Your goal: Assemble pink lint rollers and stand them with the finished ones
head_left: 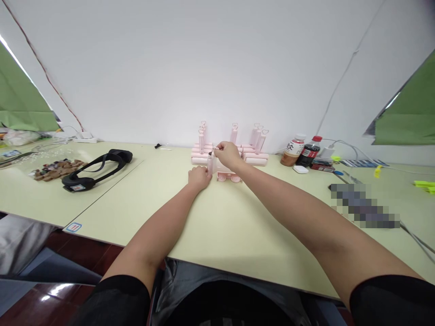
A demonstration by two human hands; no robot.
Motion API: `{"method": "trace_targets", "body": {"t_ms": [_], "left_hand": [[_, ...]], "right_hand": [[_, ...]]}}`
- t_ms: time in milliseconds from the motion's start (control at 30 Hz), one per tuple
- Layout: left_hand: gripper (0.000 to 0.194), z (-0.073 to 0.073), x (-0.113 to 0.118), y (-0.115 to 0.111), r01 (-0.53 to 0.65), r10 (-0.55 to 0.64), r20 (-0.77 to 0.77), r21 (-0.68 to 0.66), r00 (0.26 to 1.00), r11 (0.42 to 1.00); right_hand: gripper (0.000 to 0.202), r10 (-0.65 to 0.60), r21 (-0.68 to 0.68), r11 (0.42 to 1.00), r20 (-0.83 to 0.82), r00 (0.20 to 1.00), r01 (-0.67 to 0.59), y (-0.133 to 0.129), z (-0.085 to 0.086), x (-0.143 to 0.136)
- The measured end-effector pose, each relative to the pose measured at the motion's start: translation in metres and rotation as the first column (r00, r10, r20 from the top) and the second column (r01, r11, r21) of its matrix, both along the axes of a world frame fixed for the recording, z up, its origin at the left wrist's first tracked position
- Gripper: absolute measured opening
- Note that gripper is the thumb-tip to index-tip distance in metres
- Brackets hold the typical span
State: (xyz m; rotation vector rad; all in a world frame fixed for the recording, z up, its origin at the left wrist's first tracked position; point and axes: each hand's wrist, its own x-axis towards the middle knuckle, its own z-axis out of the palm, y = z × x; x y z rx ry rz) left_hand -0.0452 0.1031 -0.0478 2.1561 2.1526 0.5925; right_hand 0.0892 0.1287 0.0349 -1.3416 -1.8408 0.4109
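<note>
My left hand (200, 177) rests on the table with its fingers closed around a small, upright, clear pinkish tube (210, 165). Just above and to the right of the tube's top, my right hand (227, 154) is closed in a pinch; what sits between its fingertips is too small to make out. Below my right hand lies a pink box (229, 177) with round shapes along its front. Behind both hands, several slim pink tubes with heart-shaped tops (260, 139) stand on pink boxes (255, 158) against the wall.
To the right stand a brown drink bottle (292, 150) and a red-capped cola bottle (309, 152), beside a small white case (301, 169). A blurred dark object (363, 206) and cables lie farther right. On the left are a black headset (98, 170) and a pile of brown pieces (59, 170).
</note>
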Motion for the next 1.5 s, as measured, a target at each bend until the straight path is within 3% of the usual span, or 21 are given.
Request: {"method": "trace_targets", "body": {"t_ms": [167, 300, 467, 567, 833, 967, 1133, 1300, 1400, 1500], "left_hand": [[0.031, 0.003, -0.005, 0.0, -0.024, 0.025, 0.039, -0.028, 0.999, 0.999], [0.027, 0.013, -0.013, -0.01, -0.015, 0.022, 0.094, -0.078, 0.995, 0.997], [0.031, 0.026, -0.023, -0.025, 0.242, -0.223, 0.212, -0.064, 0.951, 0.968], [0.015, 0.025, -0.026, -0.026, 0.328, -0.303, 0.28, -0.044, 0.911, 0.944], [0.011, 0.017, -0.023, -0.02, 0.259, -0.222, 0.284, -0.099, 0.933, 0.961], [0.011, 0.018, -0.016, -0.019, 0.156, -0.124, 0.271, -0.1, 0.954, 0.983], [0.007, 0.018, -0.002, -0.017, 0.04, -0.026, 0.273, -0.048, 0.962, 0.998], [0.008, 0.014, 0.006, -0.017, 0.012, -0.004, 0.304, -0.024, 0.953, 1.0], [0.01, 0.011, 0.007, -0.019, 0.008, 0.0, 0.323, -0.025, 0.947, 1.0], [0.009, 0.011, 0.008, -0.022, 0.014, -0.004, 0.333, -0.028, 0.943, 1.0]], "right_hand": [[0.003, 0.058, -0.17, 0.985, 0.15, 0.987, -0.032, -0.018, -0.016, 0.001], [0.009, 0.107, -0.203, 0.977, 0.197, 0.974, -0.067, -0.031, -0.03, -0.003], [0.003, 0.153, -0.232, 0.968, 0.226, 0.962, -0.1, -0.04, -0.04, -0.009], [0.003, 0.167, -0.253, 0.961, 0.224, 0.96, -0.108, -0.04, -0.043, -0.009], [0.017, 0.182, -0.244, 0.96, 0.18, 0.967, -0.135, -0.041, -0.055, -0.001], [0.015, 0.147, -0.204, 0.972, 0.16, 0.976, -0.113, -0.045, -0.049, 0.005], [0.013, 0.037, -0.081, 0.996, 0.044, 0.998, -0.034, -0.032, -0.028, 0.026], [0.012, -0.054, -0.075, 0.996, -0.107, 0.993, 0.047, -0.014, -0.012, 0.048], [0.014, -0.091, -0.084, 0.993, -0.068, 0.994, 0.085, -0.005, -0.006, 0.055], [0.022, -0.123, -0.056, 0.99, 0.1, 0.987, 0.129, 0.008, 0.001, 0.06]]}}
